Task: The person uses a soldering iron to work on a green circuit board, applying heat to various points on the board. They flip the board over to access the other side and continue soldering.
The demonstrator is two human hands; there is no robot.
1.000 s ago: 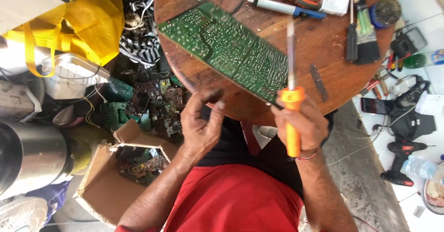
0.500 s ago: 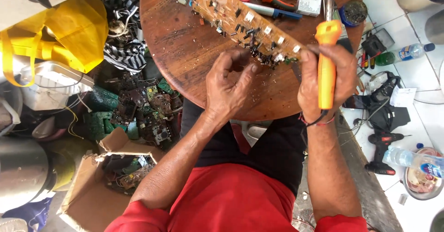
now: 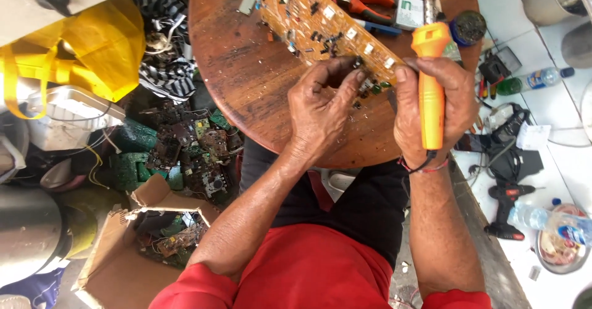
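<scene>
A long circuit board lies component side up on a round wooden table. My left hand pinches a small component at the board's near end with thumb and fingers. My right hand grips an orange-handled soldering iron upright beside the board, its metal shaft pointing away from me. The thumb of that hand also touches the board's near corner.
Orange-handled pliers, a blue pen and a round tin lie at the table's far side. Left of the table are a heap of old circuit boards, a cardboard box and a yellow bag. A cordless drill lies on the floor at right.
The board was flipped from its green solder side to its component side. My left hand moved up onto its near end, and the soldering iron rose upright beside it.
</scene>
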